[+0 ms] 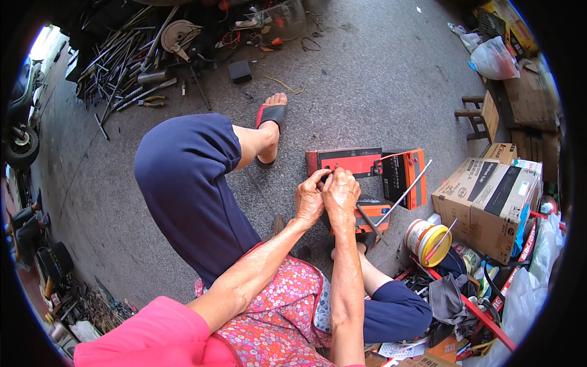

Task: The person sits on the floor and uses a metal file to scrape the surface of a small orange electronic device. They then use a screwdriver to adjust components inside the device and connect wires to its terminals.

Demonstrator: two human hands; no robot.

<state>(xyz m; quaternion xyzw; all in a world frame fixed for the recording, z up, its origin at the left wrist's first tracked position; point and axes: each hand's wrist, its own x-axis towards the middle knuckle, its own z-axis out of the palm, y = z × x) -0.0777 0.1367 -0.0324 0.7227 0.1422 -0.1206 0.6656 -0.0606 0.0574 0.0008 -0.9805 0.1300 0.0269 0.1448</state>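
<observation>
My left hand (309, 199) and my right hand (341, 195) meet over the near edge of a red-topped battery (348, 160). The left thumb and forefinger pinch a small dark part (325, 177), mostly hidden. The right fingers curl beside it, and what they hold is covered. From under the right hand a dark metal rod (373, 225) slants down; I cannot tell whether it is gripped. An orange-and-black battery (406, 181) stands to the right, joined to the red one by a wire (392, 156). Nearer lies another orange battery (379, 212), crossed by a long pale rod (408, 189).
Right of the batteries are a yellow-lidded tub (419, 238), cardboard boxes (486, 197) and a wooden stool (484, 114). Metal rods (119, 64), pliers (151, 101) and a black box (240, 72) lie at the upper left. My sandalled foot (273, 119) rests left of the batteries.
</observation>
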